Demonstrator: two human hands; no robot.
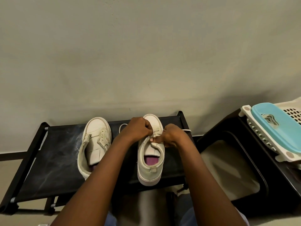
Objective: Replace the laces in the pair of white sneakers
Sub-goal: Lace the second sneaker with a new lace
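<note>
lacing the right shoe (150,160) on the rack (53,160)
it stands toe to the wall, opening toward the person, so the eyelets are easy to reach. left hand (138,129) and right hand (172,136) curl tight over them, apparently pinching the lace (187,130), whose slack trails either side. the left shoe (96,141) waits alongside, unlaced.

Dim, warm indoor light, soft shadows, a sharp centre, and wide-angle bending at the edges.
</note>
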